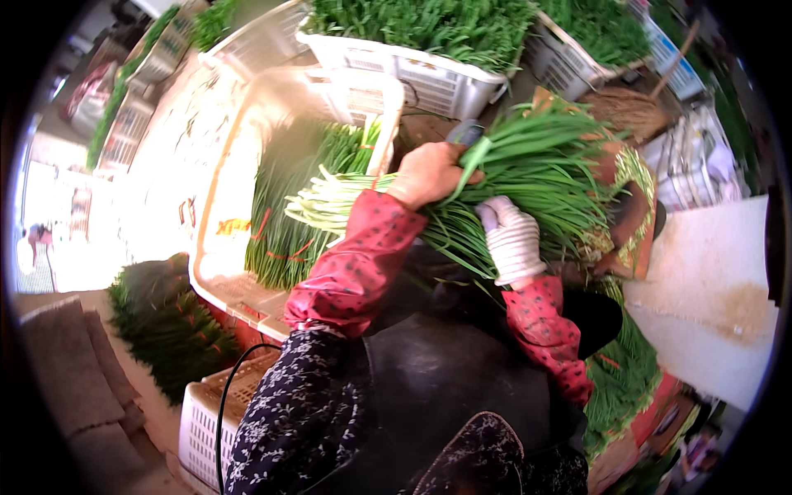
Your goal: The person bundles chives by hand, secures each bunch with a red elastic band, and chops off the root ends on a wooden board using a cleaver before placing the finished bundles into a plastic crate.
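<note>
A bunch of garlic chives [526, 167] lies across in front of me, its pale stem ends [328, 201] to the left and green leaves to the right. My bare left hand [433, 173] is closed around the bunch near its middle. On my right hand [510, 238] is a striped knit glove; it rests against the lower edge of the leaves, its fingertips partly hidden. Below the stem ends, a white plastic crate [219, 179] holds chive bundles [297, 216] with red ties. A dark apron [458, 371] covers my lap.
White crates of greens [421, 68] stand at the back. A straw broom [631, 111] lies beyond the leaves. Right of me is a pale board [705, 278], with more chives [619, 383] beside my right sleeve. Tied bundles [179, 322] lie left of the crate, near another crate [210, 414].
</note>
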The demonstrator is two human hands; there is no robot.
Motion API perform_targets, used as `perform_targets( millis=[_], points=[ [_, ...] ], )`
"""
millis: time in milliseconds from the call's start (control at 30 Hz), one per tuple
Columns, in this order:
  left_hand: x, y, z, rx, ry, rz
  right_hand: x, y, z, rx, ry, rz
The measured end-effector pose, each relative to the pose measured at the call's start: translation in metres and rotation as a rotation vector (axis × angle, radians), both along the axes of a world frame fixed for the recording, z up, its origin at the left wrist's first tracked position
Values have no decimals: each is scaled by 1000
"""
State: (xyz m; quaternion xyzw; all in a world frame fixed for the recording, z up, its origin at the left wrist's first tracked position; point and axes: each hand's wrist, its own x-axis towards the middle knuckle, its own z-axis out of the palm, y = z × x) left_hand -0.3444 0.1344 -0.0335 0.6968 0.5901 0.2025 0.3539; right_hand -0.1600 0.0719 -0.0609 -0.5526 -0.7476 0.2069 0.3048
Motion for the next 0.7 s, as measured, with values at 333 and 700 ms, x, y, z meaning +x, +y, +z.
perform_targets(
  millis=[333,700],
  points=[
    [-1,-11,2,-27,113,19,61,-7,-26,-166,146,-136],
    [-16,3,-8,-273,-588,82,275,-31,-22,113,-11,-577]
  ],
)
